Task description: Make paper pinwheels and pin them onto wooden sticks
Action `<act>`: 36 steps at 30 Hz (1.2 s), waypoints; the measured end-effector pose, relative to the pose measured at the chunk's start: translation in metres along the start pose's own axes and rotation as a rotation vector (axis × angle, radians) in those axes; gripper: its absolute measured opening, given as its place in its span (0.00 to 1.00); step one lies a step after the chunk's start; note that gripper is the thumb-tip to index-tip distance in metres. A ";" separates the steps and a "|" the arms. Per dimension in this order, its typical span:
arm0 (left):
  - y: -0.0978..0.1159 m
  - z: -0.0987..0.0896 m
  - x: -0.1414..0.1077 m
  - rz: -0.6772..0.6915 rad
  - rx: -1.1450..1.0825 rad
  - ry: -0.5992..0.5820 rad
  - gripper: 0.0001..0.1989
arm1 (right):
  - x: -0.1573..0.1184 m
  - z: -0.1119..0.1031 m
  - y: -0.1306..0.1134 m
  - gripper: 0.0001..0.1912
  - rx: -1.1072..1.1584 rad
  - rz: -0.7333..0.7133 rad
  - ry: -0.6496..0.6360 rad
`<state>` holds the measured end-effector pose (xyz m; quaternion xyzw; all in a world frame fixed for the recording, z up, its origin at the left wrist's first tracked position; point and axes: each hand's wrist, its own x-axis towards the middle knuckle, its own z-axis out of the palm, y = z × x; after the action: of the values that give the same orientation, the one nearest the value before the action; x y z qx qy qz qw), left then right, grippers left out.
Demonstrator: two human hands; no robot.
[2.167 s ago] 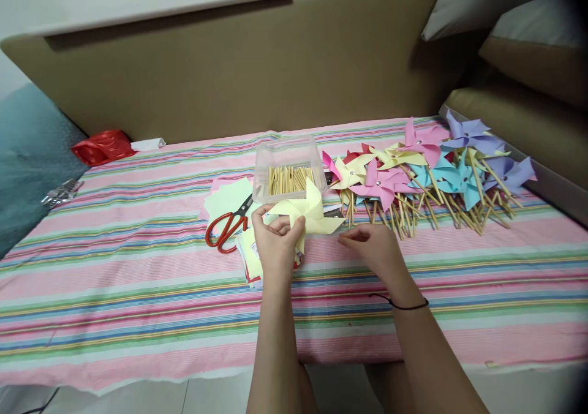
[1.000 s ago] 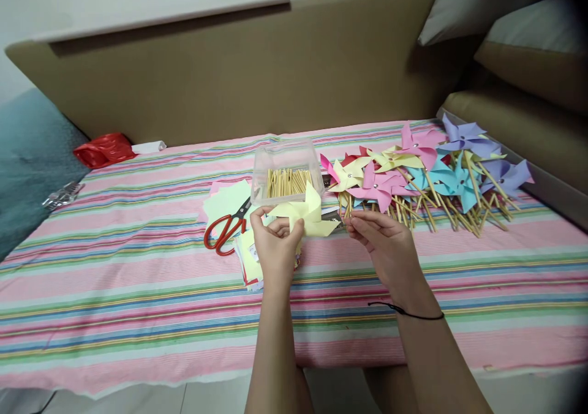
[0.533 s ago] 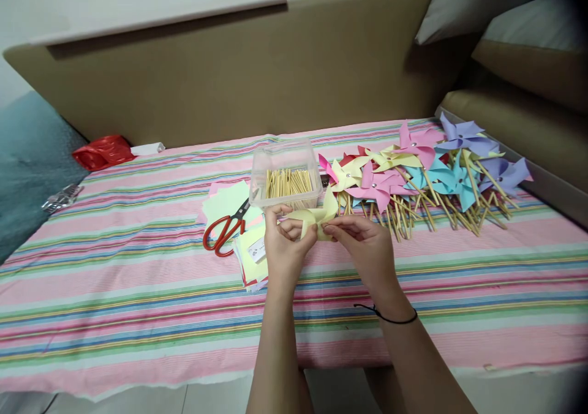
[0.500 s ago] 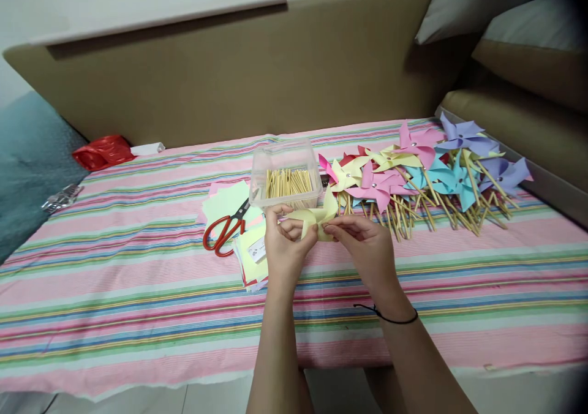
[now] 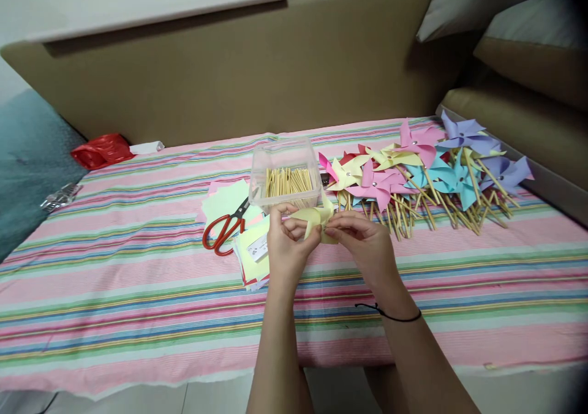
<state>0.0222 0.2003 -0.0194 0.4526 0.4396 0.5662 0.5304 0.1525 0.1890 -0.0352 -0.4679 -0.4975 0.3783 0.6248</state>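
Between my two hands is a pale yellow paper pinwheel, its blades curled in toward the middle. My left hand pinches it at the folded centre with thumb and fingers. My right hand is closed on its right edge, thumb against fingertips. Whether a pin is in those fingers I cannot tell. Just behind the hands stands a clear plastic box holding many short bamboo sticks. To the left of my left hand, red-handled scissors rest by coloured paper sheets.
A heap of finished pinwheels on sticks lies at the right. Far left are a red plastic bag, a white item and a shiny clear packet. A striped cloth covers the surface; a brown backrest rises behind.
The pinwheel's blades have shifted slightly in my fingers, the upper one now less upright. Both hands stay in nearly the same place and keep their hold.
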 end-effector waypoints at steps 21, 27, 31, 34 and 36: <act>0.000 -0.001 0.001 -0.023 0.013 -0.035 0.26 | 0.000 -0.001 -0.002 0.10 0.080 0.285 -0.043; -0.001 -0.002 0.001 -0.054 -0.016 -0.046 0.27 | 0.001 0.001 -0.003 0.31 0.294 0.368 -0.003; -0.002 -0.002 0.001 -0.063 0.019 -0.050 0.26 | -0.001 0.000 -0.002 0.39 0.272 0.355 -0.011; -0.002 -0.003 0.001 -0.063 0.053 -0.044 0.26 | -0.002 -0.002 -0.002 0.41 0.243 0.322 -0.013; -0.002 -0.004 0.001 -0.066 0.067 -0.043 0.26 | -0.003 -0.002 -0.003 0.43 0.240 0.310 -0.023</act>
<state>0.0192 0.2010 -0.0225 0.4675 0.4617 0.5233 0.5426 0.1538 0.1851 -0.0331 -0.4567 -0.3777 0.5319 0.6048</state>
